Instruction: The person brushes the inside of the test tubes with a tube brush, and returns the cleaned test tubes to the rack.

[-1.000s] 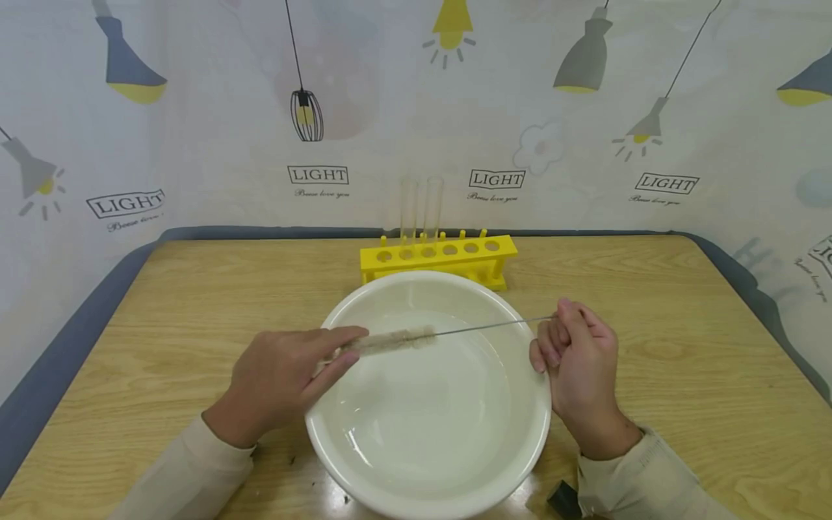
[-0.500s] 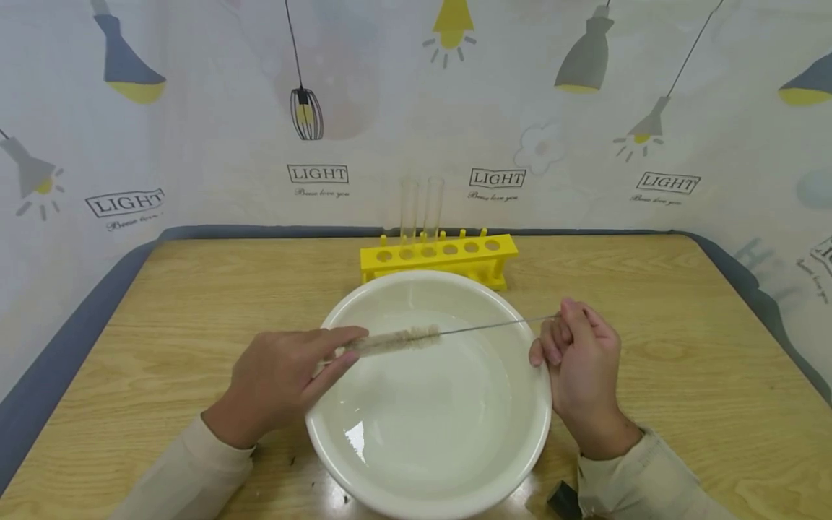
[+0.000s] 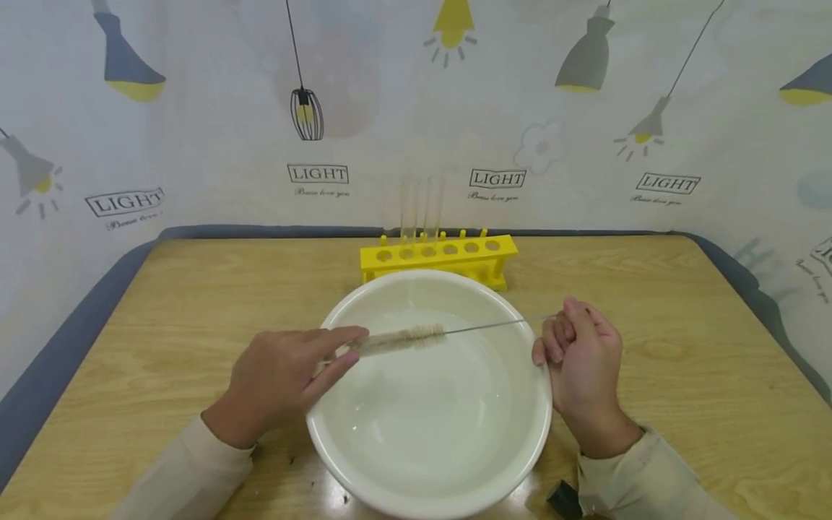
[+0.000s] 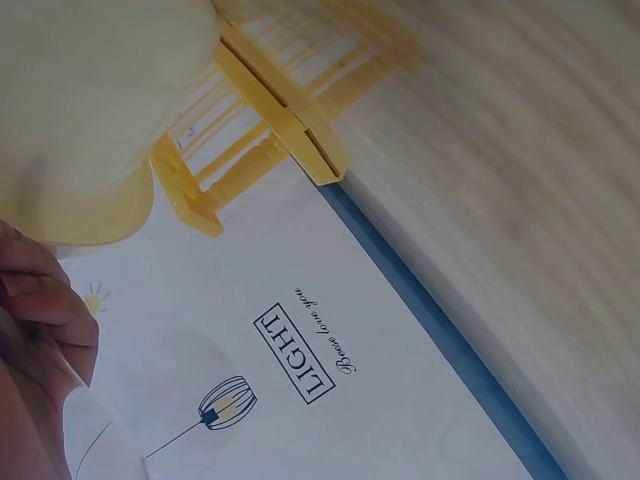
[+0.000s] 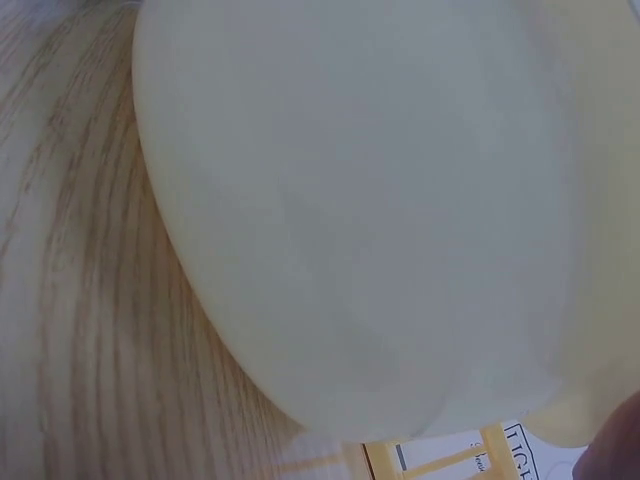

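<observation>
1. The left hand (image 3: pixel 279 375) reaches over the basin's left side, thumb and fingers pinched around a glass tube (image 3: pixel 383 342).
2. The right hand (image 3: pixel 585 368) is at the basin's right edge, fingers curled, thumb and forefinger pinching the thin wire handle (image 3: pixel 484 327) of a brush (image 3: pixel 425 333). Its lower fingertips are at the rim; whether they touch it I cannot tell.
3. The tube lies nearly level above the basin, towards its far half. The brush's bristles are partly inside it, some showing past its right end, and the wire runs on across the basin's right rim.
4. The basin (image 3: pixel 429 275) is round and white and stands on the wooden table (image 3: pixel 682 325).
5. Just behind the basin is a yellow rack (image 3: pixel 481 254), with two other tubes (image 3: pixel 433 206) upright in it.
6. A small black object (image 3: pixel 564 500) lies near the basin's right front, beside the right sleeve (image 3: pixel 650 477).
7. Beyond the basin and rack hangs a pale sheet (image 3: pixel 403 108) printed with lamps.
</observation>
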{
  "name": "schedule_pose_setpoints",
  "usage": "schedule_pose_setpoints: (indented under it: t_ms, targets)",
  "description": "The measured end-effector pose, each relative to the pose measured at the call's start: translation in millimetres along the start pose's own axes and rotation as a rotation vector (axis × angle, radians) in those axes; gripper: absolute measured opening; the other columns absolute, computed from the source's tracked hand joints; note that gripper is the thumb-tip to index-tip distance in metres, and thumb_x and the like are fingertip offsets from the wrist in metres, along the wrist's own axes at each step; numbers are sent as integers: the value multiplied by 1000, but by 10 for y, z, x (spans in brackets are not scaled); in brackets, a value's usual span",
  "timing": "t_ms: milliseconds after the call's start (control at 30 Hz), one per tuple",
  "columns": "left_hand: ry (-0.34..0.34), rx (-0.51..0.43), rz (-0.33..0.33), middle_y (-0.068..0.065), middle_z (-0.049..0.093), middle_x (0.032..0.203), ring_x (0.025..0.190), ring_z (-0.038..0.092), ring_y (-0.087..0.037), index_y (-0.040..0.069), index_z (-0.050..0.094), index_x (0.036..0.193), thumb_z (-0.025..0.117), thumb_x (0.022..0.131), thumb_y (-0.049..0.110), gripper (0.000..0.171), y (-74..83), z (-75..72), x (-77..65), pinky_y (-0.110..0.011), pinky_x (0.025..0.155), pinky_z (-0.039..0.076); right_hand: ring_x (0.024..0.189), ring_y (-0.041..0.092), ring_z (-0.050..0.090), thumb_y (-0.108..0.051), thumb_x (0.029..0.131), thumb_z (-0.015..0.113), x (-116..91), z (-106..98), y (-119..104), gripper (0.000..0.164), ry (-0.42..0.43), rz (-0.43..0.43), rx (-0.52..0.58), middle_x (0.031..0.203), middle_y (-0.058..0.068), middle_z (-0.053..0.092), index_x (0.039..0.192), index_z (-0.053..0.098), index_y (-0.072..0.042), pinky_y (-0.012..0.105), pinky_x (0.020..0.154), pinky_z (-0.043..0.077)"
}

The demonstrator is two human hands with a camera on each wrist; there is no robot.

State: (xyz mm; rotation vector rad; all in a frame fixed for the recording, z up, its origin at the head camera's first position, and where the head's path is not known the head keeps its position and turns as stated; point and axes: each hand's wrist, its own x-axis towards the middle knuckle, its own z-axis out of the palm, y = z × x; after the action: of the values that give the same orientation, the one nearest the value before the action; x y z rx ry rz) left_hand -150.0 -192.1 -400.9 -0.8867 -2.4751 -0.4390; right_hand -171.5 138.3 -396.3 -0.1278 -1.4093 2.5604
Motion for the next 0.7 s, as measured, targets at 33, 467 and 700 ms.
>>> schedule_pose_setpoints:
  t_ms: [33, 467, 700]
  targets:
    - [-3, 5, -2, 11, 71, 81, 61, 63, 1, 29, 61, 118, 55, 89, 36, 30, 2, 0, -1, -15, 43, 34, 38, 11, 29, -18, 96, 47, -2, 0, -3, 42, 6, 6, -2, 54, 0, 26, 61, 27, -8, 25, 33, 36]
    - [9, 0, 7, 12, 71, 80, 61, 63, 1, 29, 61, 118, 54, 89, 36, 30, 6, 15, -13, -16, 43, 34, 37, 12, 28, -21, 95, 50, -12, 1, 13, 44, 54, -15, -44, 54, 1, 25, 61, 27, -7, 26, 32, 37]
    - [10, 7, 2, 13, 69, 80, 53, 55, 2, 30, 61, 118, 55, 89, 35, 30, 10, 1, 0, -16, 43, 33, 37, 12, 28, -19, 96, 48, -3, -7, 22, 43, 39, -41, -52, 52, 1, 25, 60, 27, -7, 26, 33, 40]
